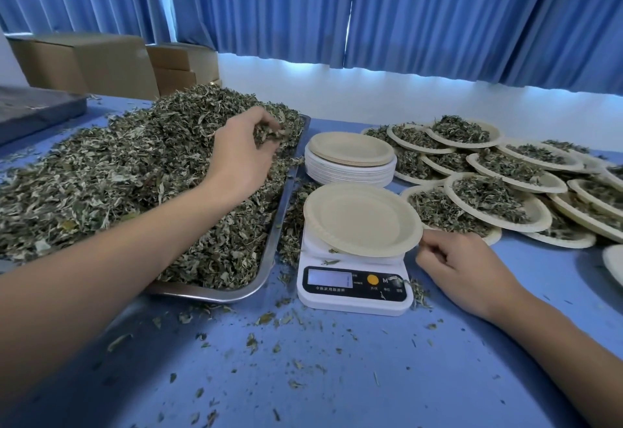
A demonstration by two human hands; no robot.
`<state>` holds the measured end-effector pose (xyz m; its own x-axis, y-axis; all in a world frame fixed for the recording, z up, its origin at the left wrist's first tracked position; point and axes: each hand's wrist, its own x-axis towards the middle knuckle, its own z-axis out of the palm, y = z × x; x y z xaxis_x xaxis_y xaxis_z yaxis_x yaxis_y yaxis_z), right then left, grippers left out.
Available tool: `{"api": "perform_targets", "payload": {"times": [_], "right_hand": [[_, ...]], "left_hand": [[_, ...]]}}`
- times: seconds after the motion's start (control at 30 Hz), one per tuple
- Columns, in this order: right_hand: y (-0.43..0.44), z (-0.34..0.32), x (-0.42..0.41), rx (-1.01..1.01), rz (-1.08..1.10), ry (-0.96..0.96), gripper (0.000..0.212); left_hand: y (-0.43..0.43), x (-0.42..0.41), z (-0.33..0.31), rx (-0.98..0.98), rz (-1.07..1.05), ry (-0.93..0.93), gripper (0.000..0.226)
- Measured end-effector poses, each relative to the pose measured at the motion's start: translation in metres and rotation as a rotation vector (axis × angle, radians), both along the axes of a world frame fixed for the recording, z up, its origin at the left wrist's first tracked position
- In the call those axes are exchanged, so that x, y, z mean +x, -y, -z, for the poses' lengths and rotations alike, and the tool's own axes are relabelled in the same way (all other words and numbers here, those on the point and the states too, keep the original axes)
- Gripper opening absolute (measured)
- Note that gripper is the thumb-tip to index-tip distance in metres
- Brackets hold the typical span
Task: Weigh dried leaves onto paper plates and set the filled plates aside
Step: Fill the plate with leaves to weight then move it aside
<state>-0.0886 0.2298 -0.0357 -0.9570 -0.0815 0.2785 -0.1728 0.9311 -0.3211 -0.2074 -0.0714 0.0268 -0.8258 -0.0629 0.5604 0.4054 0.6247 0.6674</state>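
Observation:
A big heap of dried leaves (111, 174) fills a steel tray (286, 191) on the left. My left hand (242, 151) reaches over the heap's right side and grips a clump of leaves in curled fingers. An empty paper plate (362, 218) sits tilted on a white digital scale (354, 286) in the middle. My right hand (462, 265) lies on the table just right of the scale, fingers loosely curled, fingertips at the plate's rim. Whether they touch it is unclear. Several filled plates (488, 198) overlap each other at the right.
A stack of empty paper plates (350, 158) stands behind the scale. Loose leaf bits litter the blue table (337, 360) in front. Cardboard boxes (101, 60) and a dark tray (33, 110) are at the back left. Blue curtains hang behind.

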Motion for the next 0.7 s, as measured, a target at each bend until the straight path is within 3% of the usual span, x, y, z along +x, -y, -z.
{"api": "perform_targets", "payload": {"times": [0.23, 0.33, 0.47, 0.7], "right_hand": [[-0.001, 0.000, 0.000, -0.013, -0.012, 0.017, 0.029], [-0.001, 0.000, -0.001, -0.016, -0.013, 0.019, 0.029], [-0.002, -0.001, -0.001, -0.023, -0.014, 0.010, 0.030], [-0.004, 0.001, -0.002, -0.041, -0.027, 0.003, 0.031]], "left_hand": [[-0.056, 0.021, -0.011, 0.217, 0.444, 0.133, 0.020], [-0.081, 0.025, -0.005, 0.138, 0.562, 0.183, 0.022], [-0.096, 0.023, 0.000, -0.137, 0.675, 0.267, 0.027], [-0.063, -0.002, -0.011, -0.082, 0.441, 0.271, 0.018]]}}
